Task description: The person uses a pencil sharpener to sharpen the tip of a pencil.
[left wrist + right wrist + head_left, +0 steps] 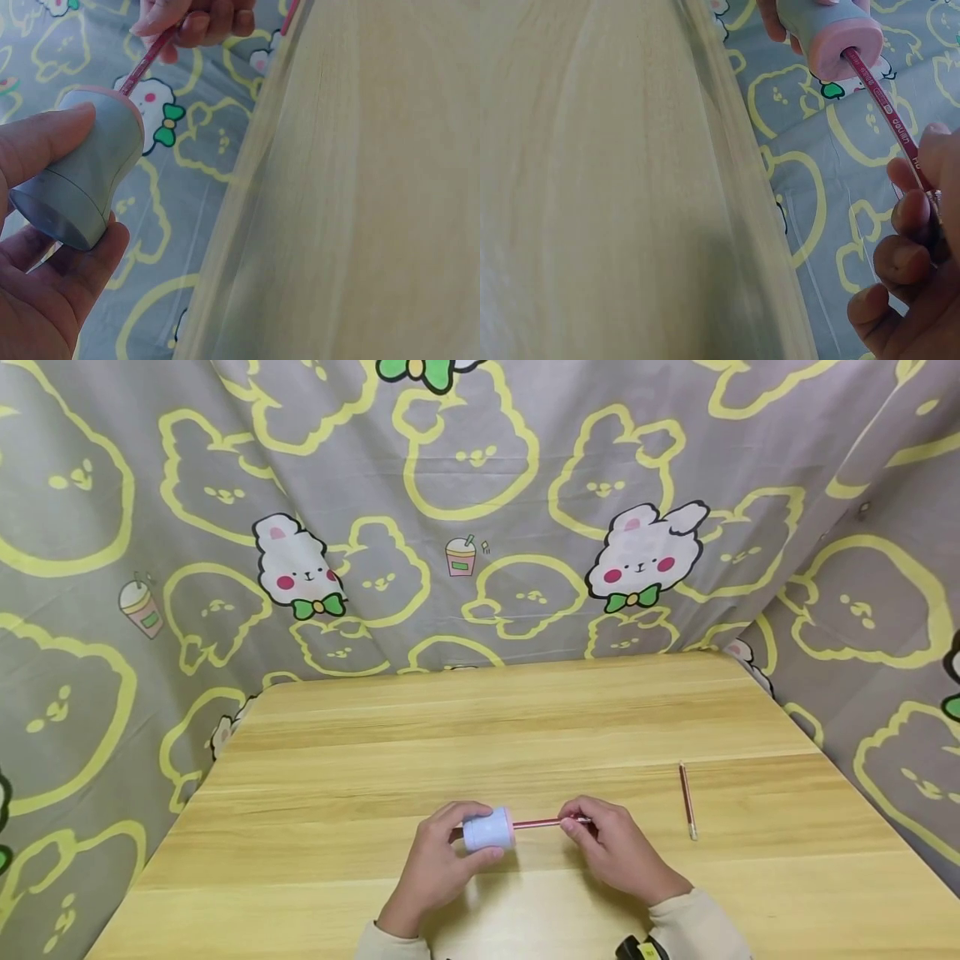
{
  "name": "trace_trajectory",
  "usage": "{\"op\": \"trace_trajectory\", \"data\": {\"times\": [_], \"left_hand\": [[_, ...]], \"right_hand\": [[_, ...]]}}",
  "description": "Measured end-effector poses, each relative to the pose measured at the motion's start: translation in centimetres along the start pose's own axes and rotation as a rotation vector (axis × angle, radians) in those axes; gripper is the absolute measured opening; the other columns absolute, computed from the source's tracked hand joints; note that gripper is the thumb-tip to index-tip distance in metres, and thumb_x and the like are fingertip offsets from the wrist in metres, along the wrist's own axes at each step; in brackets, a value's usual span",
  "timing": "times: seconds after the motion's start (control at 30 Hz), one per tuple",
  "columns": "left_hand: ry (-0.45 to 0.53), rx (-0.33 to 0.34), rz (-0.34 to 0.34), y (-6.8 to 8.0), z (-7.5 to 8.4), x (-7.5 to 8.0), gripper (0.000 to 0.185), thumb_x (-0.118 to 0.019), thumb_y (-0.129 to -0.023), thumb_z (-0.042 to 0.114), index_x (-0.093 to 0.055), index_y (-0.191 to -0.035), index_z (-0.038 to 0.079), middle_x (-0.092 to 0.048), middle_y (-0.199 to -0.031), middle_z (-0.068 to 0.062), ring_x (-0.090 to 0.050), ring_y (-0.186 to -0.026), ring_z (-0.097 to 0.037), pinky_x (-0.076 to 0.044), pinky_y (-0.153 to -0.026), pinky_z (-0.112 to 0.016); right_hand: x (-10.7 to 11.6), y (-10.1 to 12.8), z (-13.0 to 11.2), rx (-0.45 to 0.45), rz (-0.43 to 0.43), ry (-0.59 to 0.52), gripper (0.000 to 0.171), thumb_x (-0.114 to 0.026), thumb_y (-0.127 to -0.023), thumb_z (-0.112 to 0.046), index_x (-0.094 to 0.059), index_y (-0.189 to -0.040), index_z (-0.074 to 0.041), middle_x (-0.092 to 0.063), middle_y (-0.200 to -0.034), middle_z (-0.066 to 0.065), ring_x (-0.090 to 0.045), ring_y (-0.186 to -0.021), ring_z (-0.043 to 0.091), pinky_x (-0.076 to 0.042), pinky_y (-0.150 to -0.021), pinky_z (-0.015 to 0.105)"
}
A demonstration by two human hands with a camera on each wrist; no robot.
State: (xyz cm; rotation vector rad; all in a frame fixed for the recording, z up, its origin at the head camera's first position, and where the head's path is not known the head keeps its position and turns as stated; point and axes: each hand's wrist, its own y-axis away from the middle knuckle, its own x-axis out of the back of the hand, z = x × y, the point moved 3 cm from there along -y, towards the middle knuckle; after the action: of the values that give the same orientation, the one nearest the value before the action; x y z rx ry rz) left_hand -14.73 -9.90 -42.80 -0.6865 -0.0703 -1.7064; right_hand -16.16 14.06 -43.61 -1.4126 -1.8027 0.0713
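Observation:
A light blue pencil sharpener with a pink front lies sideways in my left hand, gripped between the thumb and curled fingers. My right hand pinches a dark red pencil near its outer end. The other end of that pencil sits inside the hole in the pink face, as the right wrist view shows; its tip is hidden. In the left wrist view the rounded back of the sharpener faces the camera.
A second dark red pencil with a whitish end lies on the wooden table, right of my right hand. A grey curtain with cartoon rabbits hangs behind the table and along its sides. A black wrist device shows at the right sleeve.

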Motion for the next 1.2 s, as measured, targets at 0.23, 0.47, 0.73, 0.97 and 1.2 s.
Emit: {"op": "trace_trajectory", "data": {"times": [0.23, 0.47, 0.73, 0.97, 1.2], "left_hand": [[0.001, -0.007, 0.008, -0.05, 0.06, 0.02, 0.040, -0.083, -0.075, 0.012, -0.065, -0.111, 0.010, -0.064, -0.111, -0.003, -0.060, -0.092, -0.020, -0.055, -0.078, -0.027], [0.000, -0.007, 0.004, -0.05, 0.03, 0.05, 0.040, -0.083, -0.075, 0.011, -0.065, -0.111, 0.009, -0.064, -0.111, -0.003, -0.060, -0.091, -0.020, -0.055, -0.078, -0.027], [-0.012, -0.004, -0.002, -0.09, 0.11, 0.05, 0.040, -0.083, -0.076, 0.012, -0.065, -0.111, 0.009, -0.064, -0.112, -0.004, -0.060, -0.092, -0.020, -0.055, -0.078, -0.027], [0.003, 0.000, -0.001, -0.12, 0.05, 0.03, 0.040, -0.083, -0.076, 0.012, -0.065, -0.112, 0.009, -0.064, -0.112, -0.003, -0.060, -0.092, -0.020, -0.055, -0.078, -0.028], [0.004, -0.003, 0.000, -0.08, -0.07, 0.01, 0.040, -0.083, -0.076, 0.012, -0.065, -0.112, 0.009, -0.064, -0.112, -0.004, -0.060, -0.092, -0.020, -0.056, -0.078, -0.029]], "right_hand": [[0.04, 0.03, -0.10, -0.006, -0.032, -0.045, 0.010, -0.057, -0.096, 0.000, -0.058, -0.099, -0.010, -0.047, -0.071, -0.015, -0.042, -0.060, -0.001, -0.042, -0.050, 0.020], [-0.04, -0.09, -0.06, 0.022, 0.016, 0.024, 0.018, -0.059, -0.093, 0.003, -0.059, -0.093, -0.015, -0.047, -0.076, -0.016, -0.042, -0.064, -0.001, -0.042, -0.053, 0.019], [-0.04, -0.09, 0.00, 0.048, 0.041, 0.072, 0.014, -0.062, -0.092, 0.003, -0.063, -0.088, -0.011, -0.051, -0.077, -0.013, -0.044, -0.065, -0.001, -0.043, -0.055, 0.019], [-0.02, -0.02, 0.06, 0.019, 0.012, -0.011, 0.007, -0.063, -0.092, -0.001, -0.062, -0.095, -0.008, -0.054, -0.076, -0.011, -0.045, -0.063, -0.001, -0.044, -0.051, 0.019], [-0.02, 0.01, -0.07, 0.036, 0.018, -0.014, 0.017, -0.064, -0.091, 0.001, -0.060, -0.090, -0.015, -0.051, -0.075, -0.015, -0.045, -0.062, -0.001, -0.044, -0.051, 0.019]]}}
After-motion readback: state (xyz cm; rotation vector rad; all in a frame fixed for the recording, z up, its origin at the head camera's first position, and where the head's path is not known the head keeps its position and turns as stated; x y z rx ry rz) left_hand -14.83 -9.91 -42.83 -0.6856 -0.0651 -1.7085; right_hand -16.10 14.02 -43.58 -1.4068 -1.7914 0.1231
